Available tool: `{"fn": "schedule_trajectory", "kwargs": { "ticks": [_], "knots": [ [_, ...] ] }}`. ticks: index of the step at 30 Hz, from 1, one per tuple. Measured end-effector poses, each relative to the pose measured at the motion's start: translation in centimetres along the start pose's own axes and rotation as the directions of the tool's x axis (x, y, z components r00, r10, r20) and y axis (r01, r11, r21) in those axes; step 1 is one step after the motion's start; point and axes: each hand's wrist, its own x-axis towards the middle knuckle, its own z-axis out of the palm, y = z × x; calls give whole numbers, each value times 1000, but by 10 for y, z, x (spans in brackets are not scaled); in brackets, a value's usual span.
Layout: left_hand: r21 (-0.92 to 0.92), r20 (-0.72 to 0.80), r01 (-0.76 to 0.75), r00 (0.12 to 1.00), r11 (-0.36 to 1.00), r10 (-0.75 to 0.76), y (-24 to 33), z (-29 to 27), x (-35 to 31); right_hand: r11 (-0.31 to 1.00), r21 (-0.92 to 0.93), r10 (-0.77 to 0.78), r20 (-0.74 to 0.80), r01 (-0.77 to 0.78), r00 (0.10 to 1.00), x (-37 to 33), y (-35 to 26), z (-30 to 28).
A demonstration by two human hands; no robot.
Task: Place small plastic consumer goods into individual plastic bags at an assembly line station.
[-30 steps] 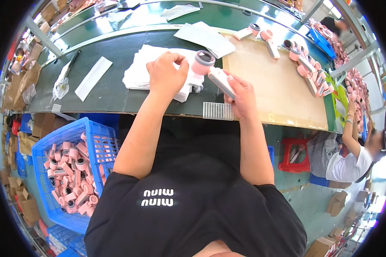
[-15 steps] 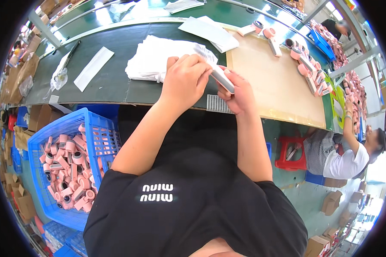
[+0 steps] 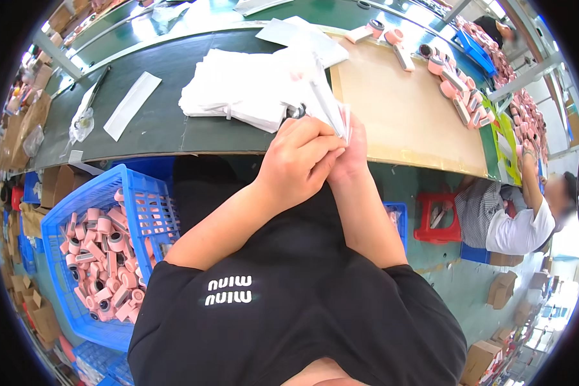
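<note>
Just in front of the bench edge, my two hands are close together on a thin white bag (image 3: 328,103). A long pale shape, like the handle of a pink-and-grey handheld device, shows through it; the sheen blurs its outline. My left hand (image 3: 296,157) is closed, its fingers pinching the bag's near end. Behind that end my right hand (image 3: 350,154) grips the bag from the right, its fingers partly hidden. Beyond my left hand lies a pile of white bags (image 3: 225,90), with a small dark ring-like part beside my knuckles.
A blue crate (image 3: 125,193) of pink devices stands at lower left. More pink devices (image 3: 453,83) lie at the far right of the cardboard sheet (image 3: 405,116). White strips (image 3: 132,106) rest on the dark bench. A red stool (image 3: 434,219) and a seated person (image 3: 514,225) are at right.
The bare grey handle in my right hand is now behind white film. My left hand has moved nearer and right, to the bag's near end; both hands have come together.
</note>
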Motion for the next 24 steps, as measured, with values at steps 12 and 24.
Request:
{"fn": "schedule_trajectory", "kwargs": {
  "ticks": [12,24],
  "knots": [
    [-51,111,103,989,993,-97,8,17,-20,987,-56,-157,-135,151,978,-39,-39,0],
    [31,950,114,305,993,-65,8,78,-37,452,-826,-619,-562,-336,549,-380,-267,-120]
  ]
}}
